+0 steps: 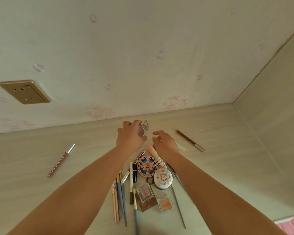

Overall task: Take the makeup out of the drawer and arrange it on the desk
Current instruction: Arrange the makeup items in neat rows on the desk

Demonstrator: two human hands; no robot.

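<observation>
Near the back of the pale wooden desk (41, 192), my left hand (130, 136) grips a small round compact (140, 130) that has a metal key ring (145, 125) hanging at its far side. My right hand (165, 141) hovers just to the right with its fingers spread and nothing in it. Between my forearms lies a pile of makeup: a blue and rose-gold round compact (147, 166), a white floral compact (163, 178), a brown eyeshadow palette (147, 196), an orange single shadow (165, 203), several blue-handled brushes (121, 197) and a black lipstick (134, 173).
A pink lip gloss tube (60, 161) lies alone at the left. A brown lip pencil (190, 140) lies at the right, near a small white tube (181, 147). The wall with a gold socket (25, 91) bounds the back, a side panel (270, 133) the right. Pink cloth (292, 226) shows bottom right.
</observation>
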